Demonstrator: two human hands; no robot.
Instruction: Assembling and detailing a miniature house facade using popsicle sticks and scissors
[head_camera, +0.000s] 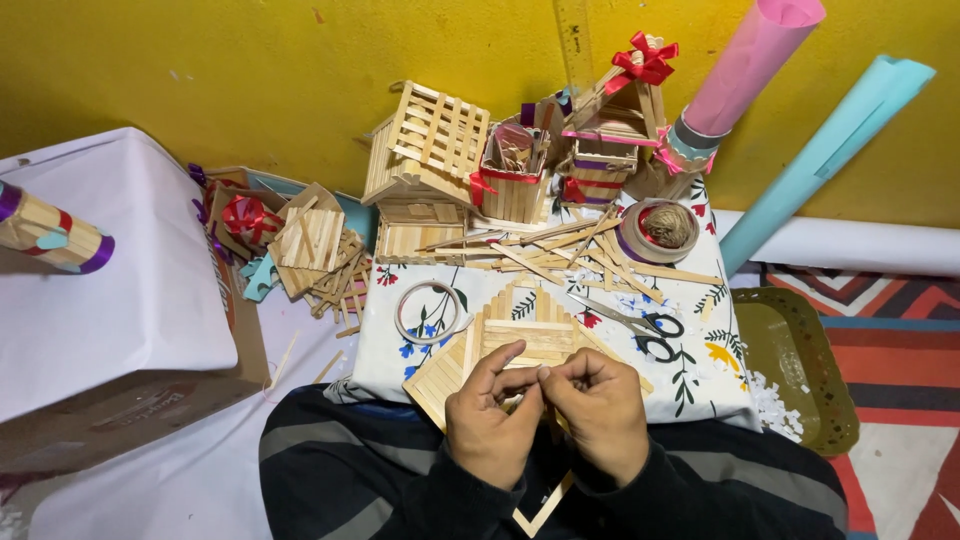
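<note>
Both hands meet at six o'clock in the head view, just above the person's lap: the left hand (492, 412) and the right hand (597, 408) press their fingertips together over a small pale wooden stick piece (527, 374), pinching it between thumbs and forefingers, with the other fingers curled in. The piece is mostly hidden by the fingers, so its exact length cannot be told. Directly beyond the hands, toward twelve o'clock, lies a flat panel of craft sticks (520, 340) on the floral-cloth counter (400, 345), its near edge touching or tucked under the hands. Such a stick looks light, thin and stiff but easy to snap, and its smooth faces may slip, so I judge it is best held by its flat sides near the ends with a gentle pinch; the glued panel seems fragile at its joints and would want support from beneath across its width. At three o'clock of the panel rest scissors (640, 328) with black handles; at nine o'clock a roll of clear tape (430, 312). Further toward twelve o'clock stand a stick-built house (425, 160), a small stick basket (512, 175) and another little house with a red bow (645, 58), with a spool of twine (665, 228) at one o'clock and loose sticks (570, 255) scattered between.
</note>
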